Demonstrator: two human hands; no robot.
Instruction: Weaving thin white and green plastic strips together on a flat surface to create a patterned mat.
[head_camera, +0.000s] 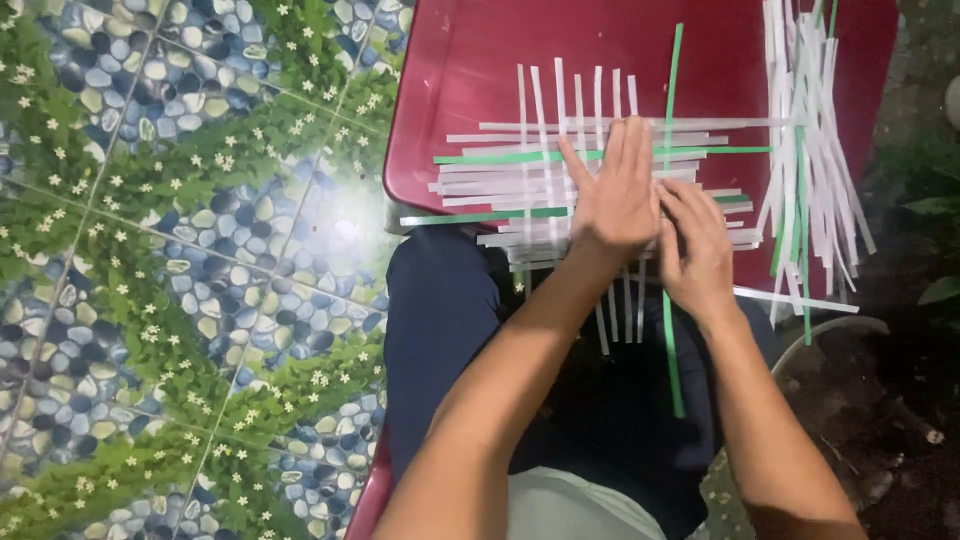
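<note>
The left hand (612, 195) lies flat, fingers together, pinning the woven mat of white and green strips (520, 185) on the red worktop (470, 60). The right hand (695, 245) has its fingers curled on the mat's right edge. Judged best: keep crossings pressed while snugging each strip. 1 mat, 1 loose strip pile (810, 150), about 3 green strips woven in.

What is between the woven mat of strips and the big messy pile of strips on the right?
In the head view, mostly bare red surface separates the woven mat from the loose pile. A few white and green strip ends poke across it.
</note>
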